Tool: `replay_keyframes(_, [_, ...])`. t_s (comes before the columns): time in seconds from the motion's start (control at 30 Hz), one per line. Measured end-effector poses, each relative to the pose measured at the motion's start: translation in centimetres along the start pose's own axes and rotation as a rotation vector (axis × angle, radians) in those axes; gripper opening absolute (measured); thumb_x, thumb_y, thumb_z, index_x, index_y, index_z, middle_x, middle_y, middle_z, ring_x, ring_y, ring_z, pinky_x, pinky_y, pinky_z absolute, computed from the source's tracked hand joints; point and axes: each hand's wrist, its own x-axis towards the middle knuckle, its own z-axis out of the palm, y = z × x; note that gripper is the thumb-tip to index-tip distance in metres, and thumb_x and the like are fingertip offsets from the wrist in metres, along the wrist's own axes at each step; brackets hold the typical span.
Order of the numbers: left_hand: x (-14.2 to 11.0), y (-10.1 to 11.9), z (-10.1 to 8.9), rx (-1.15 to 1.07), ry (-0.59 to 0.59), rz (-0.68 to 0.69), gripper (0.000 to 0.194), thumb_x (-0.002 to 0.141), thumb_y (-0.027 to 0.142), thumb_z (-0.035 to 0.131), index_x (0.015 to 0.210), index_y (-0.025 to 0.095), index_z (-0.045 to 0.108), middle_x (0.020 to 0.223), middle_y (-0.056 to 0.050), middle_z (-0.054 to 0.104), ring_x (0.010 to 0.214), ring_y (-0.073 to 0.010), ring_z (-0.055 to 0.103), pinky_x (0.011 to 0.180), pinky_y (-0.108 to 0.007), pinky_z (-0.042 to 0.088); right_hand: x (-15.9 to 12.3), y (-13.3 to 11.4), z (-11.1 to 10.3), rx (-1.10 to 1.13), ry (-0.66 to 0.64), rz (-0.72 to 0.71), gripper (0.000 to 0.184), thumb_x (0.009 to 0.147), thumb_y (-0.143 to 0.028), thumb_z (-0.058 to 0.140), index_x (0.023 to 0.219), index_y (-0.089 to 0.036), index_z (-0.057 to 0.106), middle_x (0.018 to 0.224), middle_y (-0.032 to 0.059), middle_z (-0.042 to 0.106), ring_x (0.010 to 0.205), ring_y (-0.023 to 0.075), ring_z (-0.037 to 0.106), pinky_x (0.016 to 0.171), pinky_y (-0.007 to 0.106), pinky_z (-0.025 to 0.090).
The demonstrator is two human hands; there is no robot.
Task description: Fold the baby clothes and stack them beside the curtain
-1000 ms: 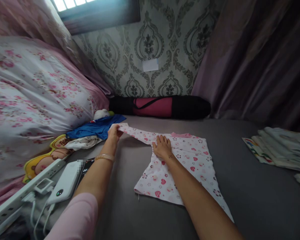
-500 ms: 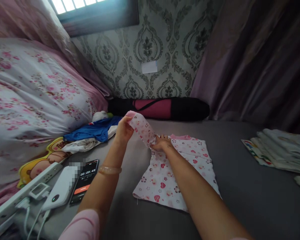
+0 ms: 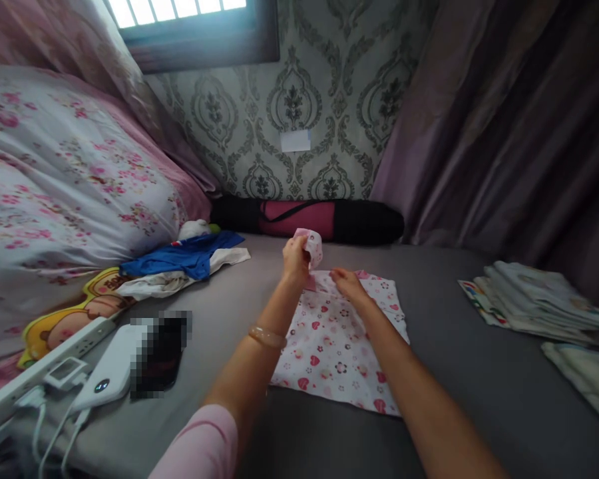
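Observation:
A white child's shirt (image 3: pixel 337 346) with pink hearts and flowers lies spread on the grey bed sheet, its pink neckline at the far side. My left hand (image 3: pixel 296 258) is closed on the shirt's sleeve and holds it raised, with the pink cuff at the fingers and the cloth curving over toward the right. My right hand (image 3: pixel 347 283) is at the far shoulder area, its fingers bent together against the fabric. The fingertips of that hand are partly hidden.
To the left lie a white power bank (image 3: pixel 110 369), a dark phone (image 3: pixel 162 356), a power strip (image 3: pixel 80 346) and a blue garment (image 3: pixel 192 256). Folded cloths (image 3: pixel 529 299) are stacked at the right. A black and pink long bag (image 3: pixel 299 219) rests along the wall.
My left hand has moved right with the sleeve, folding it in toward the shirt's body. My right hand has shifted slightly right along the shirt's top. The view has turned a little.

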Motion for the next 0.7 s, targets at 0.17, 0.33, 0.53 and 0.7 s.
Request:
replay_keyframes(0.17, [-2.9, -5.2, 1.7, 0.239, -0.147, 0.050, 0.027, 0.075, 0.036, 0.064, 0.068, 0.021, 0.043, 0.061, 0.004, 0.051, 0.057, -0.0101, 0.053, 0.060, -0.023, 0.042, -2.4, 1.4, -4.1, 0.641, -0.151, 0.311, 0.048, 0.096, -0.047, 0.024, 0.101, -0.012, 0.058, 0.107, 0.0187, 0.067, 0.099, 0.0229, 0.066, 0.087, 0.039, 0.051])
replay_keyframes(0.33, [-4.8, -7.5, 0.0, 0.696, -0.440, 0.181, 0.022, 0.086, 0.042, 0.055, 0.091, 0.021, 0.061, 0.113, -0.011, 0.063, 0.114, -0.0233, 0.054, 0.098, -0.035, 0.039, -2.6, 3.3, -6.2, 0.821, -0.025, 0.373, 0.062, 0.092, -0.062, 0.015, 0.105, -0.015, 0.055, 0.100, 0.0177, 0.067, 0.100, 0.0276, 0.065, 0.087, 0.046, 0.050])
replay_keyframes(0.53, [-3.1, -7.3, -6.6, 1.191, -0.078, 0.163, 0.039, 0.088, 0.015, 0.039, 0.125, 0.016, 0.052, 0.129, -0.017, 0.056, 0.125, -0.0258, 0.048, 0.107, -0.039, 0.032, -2.1, 3.5, -6.1, 0.720, 0.014, 0.435, 0.062, 0.089, -0.066, 0.028, 0.103, -0.013, 0.057, 0.096, 0.0183, 0.067, 0.092, 0.0264, 0.068, 0.078, 0.042, 0.055])
replay_keyframes(0.7, [-2.7, -7.3, -8.8, 1.347, -0.096, 0.092, 0.056, 0.081, 0.008, 0.041, 0.136, 0.019, 0.044, 0.138, -0.014, 0.051, 0.130, -0.0273, 0.044, 0.107, -0.040, 0.032, -1.1, 3.0, -4.7, 0.478, 0.353, 0.434, 0.014, 0.089, -0.026, 0.049, 0.099, -0.018, 0.054, 0.071, 0.0036, 0.063, 0.062, 0.0158, 0.065, 0.057, 0.032, 0.059])
